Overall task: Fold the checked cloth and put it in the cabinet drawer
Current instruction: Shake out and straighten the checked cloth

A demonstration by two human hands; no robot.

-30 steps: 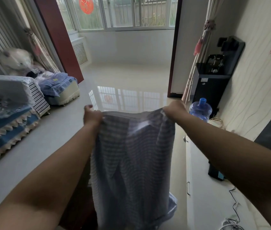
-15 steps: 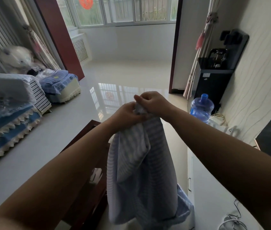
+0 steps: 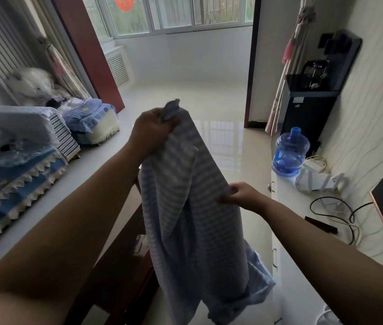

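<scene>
The blue-and-white checked cloth (image 3: 197, 231) hangs folded in half lengthwise in front of me. My left hand (image 3: 152, 131) is held high and grips both top corners bunched together. Lower down, my right hand (image 3: 242, 195) pinches the cloth's right edge about halfway along its length. The bottom end is crumpled and rests near the floor. The long white cabinet (image 3: 303, 266) runs along the right wall, with small drawer handles (image 3: 274, 258) on its front; all visible drawers look closed.
A dark wooden table (image 3: 125, 266) stands behind the hanging cloth. A blue water jug (image 3: 290, 156), cables (image 3: 335, 212) and a black dispenser (image 3: 310, 102) sit on the right. Covered sofas (image 3: 17, 179) line the left wall. Glossy floor (image 3: 221, 109) stretches ahead.
The cloth was held spread by two corners, then the hands met and the left took both corners. The right hand has slid down the cloth's right edge.
</scene>
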